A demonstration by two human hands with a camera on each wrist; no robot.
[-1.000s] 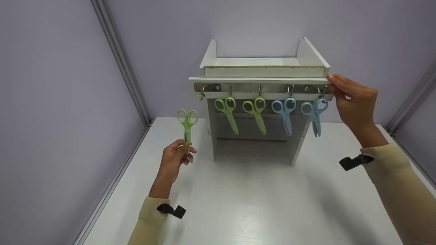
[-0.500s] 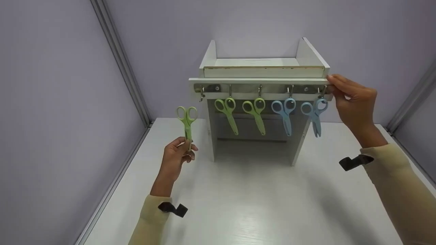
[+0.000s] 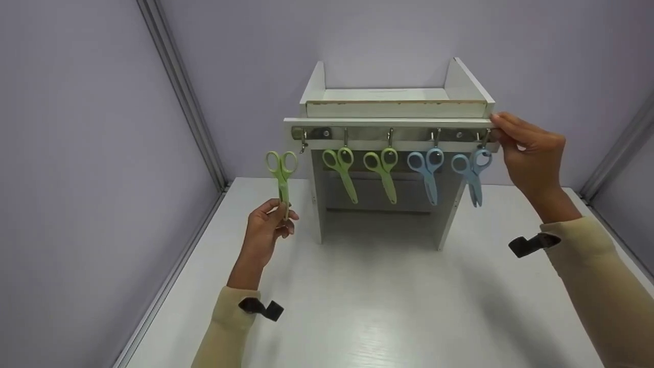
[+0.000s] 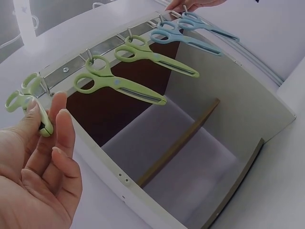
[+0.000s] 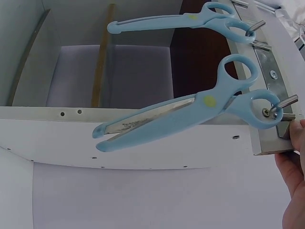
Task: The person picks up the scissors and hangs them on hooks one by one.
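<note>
Four scissors hung, a fifth in my left hand

Head view: my left hand (image 3: 266, 227), lower left of centre, pinches green scissors (image 3: 281, 176) by the blades, loops up, just beside the leftmost hook (image 3: 303, 140). My right hand (image 3: 531, 153) grips the rack (image 3: 388, 122) at its right end, fingers curled over the edge.

Left wrist view: my fingers (image 4: 45, 143) at lower left pinch the scissors (image 4: 26, 102) near the rail; two green pairs (image 4: 138, 67) hang at centre, blue ones at the top.

Right wrist view: a blue pair (image 5: 190, 109) hangs on a hook at right, blades slightly parted; only my hand's (image 5: 295, 191) edge shows at lower right, touching the rack's corner.
</note>
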